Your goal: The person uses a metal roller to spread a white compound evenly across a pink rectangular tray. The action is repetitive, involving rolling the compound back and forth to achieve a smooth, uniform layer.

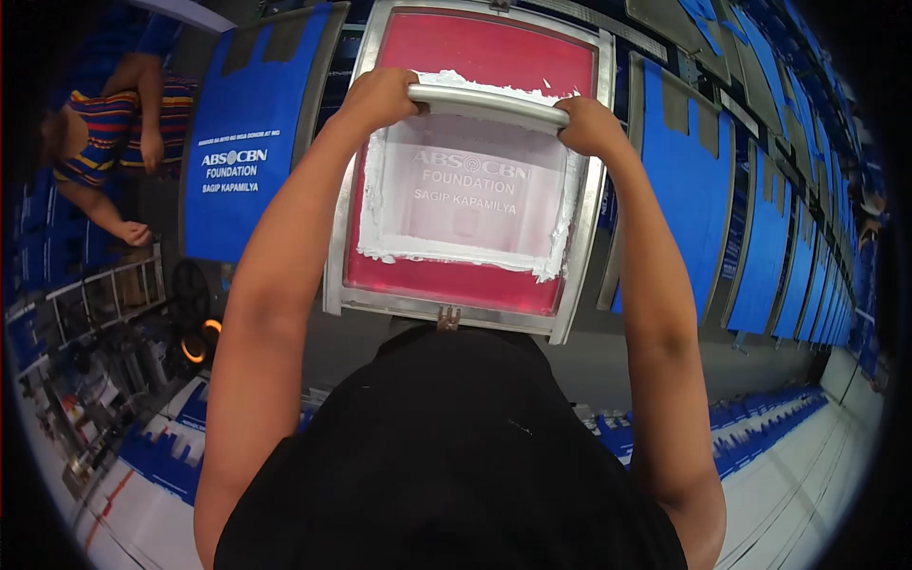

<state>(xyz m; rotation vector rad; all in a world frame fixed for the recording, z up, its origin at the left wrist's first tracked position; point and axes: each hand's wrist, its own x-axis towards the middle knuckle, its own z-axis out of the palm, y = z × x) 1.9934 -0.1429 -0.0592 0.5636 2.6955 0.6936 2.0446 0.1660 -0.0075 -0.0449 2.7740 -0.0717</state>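
A screen-printing frame (598,185) with metal sides lies before me, its mesh bordered in red (491,39). Across the mesh rests a squeegee (488,105) with a rounded, pale handle. My left hand (381,100) grips the handle's left end, and my right hand (590,126) is closed around its right end. Thick white ink (552,260) rings the pale stencil area (467,228), heaped along its edges and behind the squeegee. Printed lettering shows through the mesh. The squeegee's blade edge is hard to make out.
Blue bag-shaped fabric pieces (239,142) lie on grey boards left of the frame, with more (687,185) in a long row to the right. Another person in a striped garment (107,132) is at the far left. A metal rack (107,292) stands below them.
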